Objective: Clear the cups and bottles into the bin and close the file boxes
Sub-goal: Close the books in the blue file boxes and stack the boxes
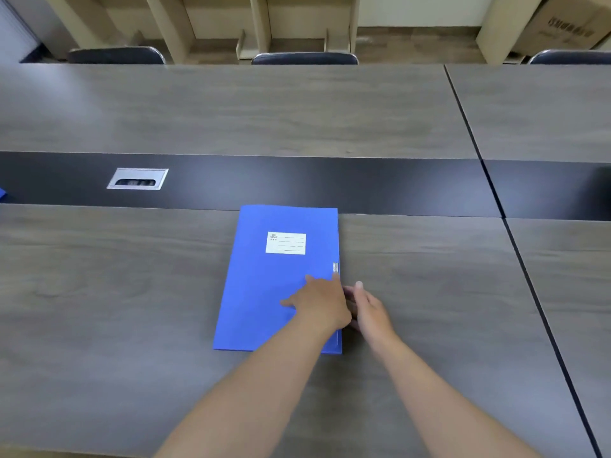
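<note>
Blue file box (264,285) lies flat and closed on the grey wood table (115,292), near the dark centre strip. Left hand (319,305) presses its lid, fingers spread; right hand (368,307) touches its right edge, fingers loosely together.

We see a flat blue plastic file box (264,285) lying closed on the grey wood-grain tabletop (115,292), its white label (285,242) facing up and its small clasp (335,267) at the right edge.
</note>
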The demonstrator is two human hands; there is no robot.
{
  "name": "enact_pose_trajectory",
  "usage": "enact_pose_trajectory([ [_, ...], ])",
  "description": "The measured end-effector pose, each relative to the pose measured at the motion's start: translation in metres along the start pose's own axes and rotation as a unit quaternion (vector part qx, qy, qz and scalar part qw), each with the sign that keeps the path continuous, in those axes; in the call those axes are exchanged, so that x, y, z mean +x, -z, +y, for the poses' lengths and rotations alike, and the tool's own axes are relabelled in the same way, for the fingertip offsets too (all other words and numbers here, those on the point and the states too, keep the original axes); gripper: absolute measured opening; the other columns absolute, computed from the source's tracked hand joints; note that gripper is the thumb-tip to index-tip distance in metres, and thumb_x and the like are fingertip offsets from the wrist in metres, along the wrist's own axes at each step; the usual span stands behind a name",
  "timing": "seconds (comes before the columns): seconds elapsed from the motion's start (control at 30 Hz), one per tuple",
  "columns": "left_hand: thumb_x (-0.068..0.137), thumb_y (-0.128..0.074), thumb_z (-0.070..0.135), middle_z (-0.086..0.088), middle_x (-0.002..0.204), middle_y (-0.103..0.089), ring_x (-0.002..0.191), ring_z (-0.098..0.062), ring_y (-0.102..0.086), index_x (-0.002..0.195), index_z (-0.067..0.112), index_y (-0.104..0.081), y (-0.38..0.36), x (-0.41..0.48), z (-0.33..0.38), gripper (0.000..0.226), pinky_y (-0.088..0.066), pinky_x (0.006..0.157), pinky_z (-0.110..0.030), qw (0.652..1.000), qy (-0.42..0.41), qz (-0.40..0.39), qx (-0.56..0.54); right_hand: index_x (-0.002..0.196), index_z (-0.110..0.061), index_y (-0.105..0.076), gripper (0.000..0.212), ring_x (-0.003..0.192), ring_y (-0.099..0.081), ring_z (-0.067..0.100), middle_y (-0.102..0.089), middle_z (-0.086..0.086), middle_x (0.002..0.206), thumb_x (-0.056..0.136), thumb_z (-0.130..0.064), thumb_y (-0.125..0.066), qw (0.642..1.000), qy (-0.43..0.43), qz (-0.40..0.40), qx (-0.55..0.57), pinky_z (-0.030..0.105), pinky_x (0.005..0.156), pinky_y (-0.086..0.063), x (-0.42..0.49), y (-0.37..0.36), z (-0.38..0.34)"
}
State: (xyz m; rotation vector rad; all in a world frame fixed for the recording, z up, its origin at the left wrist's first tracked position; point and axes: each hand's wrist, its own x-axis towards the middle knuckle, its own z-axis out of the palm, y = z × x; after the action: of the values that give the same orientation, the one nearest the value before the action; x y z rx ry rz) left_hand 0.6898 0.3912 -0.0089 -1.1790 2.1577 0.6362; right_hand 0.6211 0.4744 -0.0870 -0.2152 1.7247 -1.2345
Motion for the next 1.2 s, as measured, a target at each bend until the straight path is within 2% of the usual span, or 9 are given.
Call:
enact_pose_trajectory([
  [0.13,0.089,-0.058,0.027,-0.022,0.164,-0.009,0.127,-0.052,-0.047,0.159,0.04,0.001,-0.018,0.009,0.007,0.093,-0.031,0.103,-0.071,0.998,0.049,0.019,0.037,0.109,-0.038,-0.072,0.038,0.114,-0.067,0.01,-0.074,-0.011,0.116,0.099,-0.052,-0.039,0.996,0.046,-0.034,-0.076,0.045,0.106,-0.048,0.007,0.004,-0.005],
  [0.23,0.093,-0.06,0.03,-0.019,0.168,-0.001,0.132,-0.053,-0.044,0.16,0.038,0.002,-0.026,0.014,0.002,0.091,-0.028,0.107,-0.07,0.996,0.053,0.031,0.061,0.136,-0.031,-0.06,0.041,0.134,-0.048,0.004,-0.056,-0.015,0.143,0.105,-0.041,-0.034,0.961,0.138,-0.035,-0.237,0.026,0.113,-0.034,0.013,0.001,-0.018],
  [0.33,0.096,-0.056,0.045,-0.014,0.168,-0.009,0.126,-0.047,-0.053,0.16,0.035,-0.009,-0.029,0.014,-0.005,0.08,-0.03,0.109,-0.063,0.994,0.03,0.074,0.077,0.147,-0.028,-0.049,0.048,0.144,-0.034,0.002,-0.038,-0.018,0.157,0.106,-0.042,-0.028,0.91,0.165,-0.034,-0.378,0.024,0.112,-0.03,0.019,0.0,-0.031],
  [0.43,0.093,-0.052,0.059,-0.004,0.165,-0.022,0.118,-0.04,-0.058,0.155,0.036,-0.023,-0.04,0.007,-0.022,0.072,-0.029,0.108,-0.054,0.989,0.0,0.136,0.061,0.147,-0.036,-0.045,0.048,0.143,-0.038,0.007,-0.027,-0.026,0.16,0.105,-0.046,-0.023,0.863,0.16,-0.028,-0.478,0.035,0.106,-0.041,0.02,0.0,-0.034],
  [0.57,0.096,-0.049,0.055,0.004,0.158,-0.037,0.136,-0.03,-0.045,0.143,0.026,-0.045,-0.061,-0.004,-0.055,0.055,-0.02,0.118,-0.049,0.974,-0.078,0.207,0.037,0.14,-0.036,-0.045,0.044,0.136,-0.044,0.015,-0.03,-0.024,0.158,0.105,-0.043,-0.019,0.813,0.187,-0.016,-0.551,0.04,0.092,-0.05,0.016,-0.003,-0.039],
  [0.73,0.096,-0.057,0.048,0.008,0.16,-0.038,0.152,-0.016,-0.027,0.147,0.03,-0.05,-0.08,-0.018,-0.109,0.054,-0.019,0.122,-0.036,0.951,-0.118,0.25,-0.142,0.14,-0.034,-0.037,0.053,0.138,-0.04,0.018,-0.029,-0.023,0.155,0.098,-0.054,-0.012,0.782,0.184,-0.024,-0.595,0.047,0.088,-0.052,0.019,-0.004,-0.034],
  [0.83,0.092,-0.064,0.047,0.011,0.156,-0.041,0.145,-0.011,-0.036,0.144,0.031,-0.054,-0.076,-0.035,-0.145,0.055,-0.035,0.115,-0.031,0.906,-0.044,0.328,-0.263,0.147,-0.031,-0.033,0.064,0.146,-0.031,0.023,-0.027,-0.016,0.158,0.093,-0.063,-0.019,0.786,0.19,-0.026,-0.588,0.053,0.096,-0.049,0.013,-0.009,-0.036],
  [0.93,0.089,-0.067,0.047,0.009,0.153,-0.043,0.138,-0.01,-0.045,0.141,0.029,-0.056,-0.058,-0.053,-0.181,0.057,-0.043,0.108,-0.032,0.86,-0.004,0.391,-0.328,0.156,-0.028,-0.028,0.061,0.153,-0.019,0.021,-0.021,-0.01,0.166,0.101,-0.051,-0.04,0.799,0.23,-0.03,-0.555,0.049,0.113,-0.037,-0.005,-0.031,-0.045],
  [1.2,0.086,-0.065,0.051,0.01,0.146,-0.046,0.137,-0.004,-0.041,0.142,0.029,-0.056,-0.04,-0.137,-0.305,0.061,-0.034,0.104,-0.02,0.772,0.048,0.492,-0.399,0.153,-0.017,-0.036,0.059,0.147,-0.034,0.022,-0.039,-0.001,0.158,0.1,-0.033,-0.056,0.83,0.358,-0.07,-0.422,0.034,0.116,-0.028,-0.082,-0.165,-0.067],
])
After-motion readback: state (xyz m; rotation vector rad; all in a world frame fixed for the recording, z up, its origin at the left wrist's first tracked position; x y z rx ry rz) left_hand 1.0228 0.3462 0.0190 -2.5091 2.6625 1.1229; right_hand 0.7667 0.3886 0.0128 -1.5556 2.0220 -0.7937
